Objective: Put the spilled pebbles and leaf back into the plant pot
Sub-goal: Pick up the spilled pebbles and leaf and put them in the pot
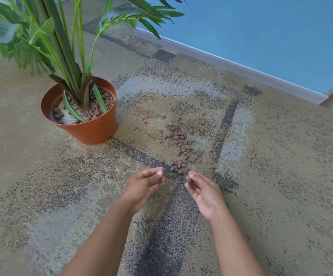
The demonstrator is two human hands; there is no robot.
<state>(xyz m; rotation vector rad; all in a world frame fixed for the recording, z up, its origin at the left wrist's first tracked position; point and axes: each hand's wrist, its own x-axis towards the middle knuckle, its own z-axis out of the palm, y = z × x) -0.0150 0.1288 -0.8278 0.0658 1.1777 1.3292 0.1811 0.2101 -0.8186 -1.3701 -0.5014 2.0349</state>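
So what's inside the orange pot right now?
The pot holds the plant's stems, brown pebbles, pale filler patches, and green leaves leaning against the rim. Anything beneath the pebbles is covered.

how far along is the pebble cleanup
Barely started. Done: nothing evident; the plant pot holds pebbles around the stems, but the spilled pebbles lie scattered on the carpet. In hand: left hand and right hand are open, cupped at the pile's near edge. Left: gathering everything; no loose leaf is clearly visible.
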